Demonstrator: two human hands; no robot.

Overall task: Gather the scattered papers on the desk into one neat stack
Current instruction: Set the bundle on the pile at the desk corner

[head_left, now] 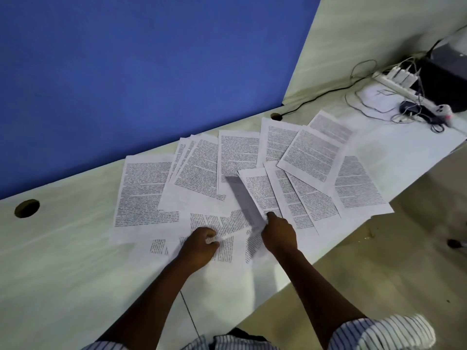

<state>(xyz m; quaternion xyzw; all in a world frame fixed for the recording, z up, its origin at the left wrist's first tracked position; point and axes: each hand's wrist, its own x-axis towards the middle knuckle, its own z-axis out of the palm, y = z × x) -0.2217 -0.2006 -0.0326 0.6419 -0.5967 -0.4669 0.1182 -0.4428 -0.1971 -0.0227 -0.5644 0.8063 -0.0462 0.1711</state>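
Several printed white papers (237,157) lie fanned and overlapping across the white desk (63,261), from a big sheet at the left (144,195) to sheets near the desk's right edge (358,185). My left hand (201,245) rests on the nearest sheets (227,223), fingers curled and pinching a paper edge. My right hand (279,232) grips one sheet (243,198) by its lower corner; that sheet is lifted on edge, tilted up and to the left, above the pile.
A blue partition (126,72) backs the desk. Two round cable holes (26,208) (276,116) sit in the desktop. At the far right are a power strip (396,83) with plugs, tangled cables (364,79) and a black box (444,79). The desk's front edge drops to the floor (379,261).
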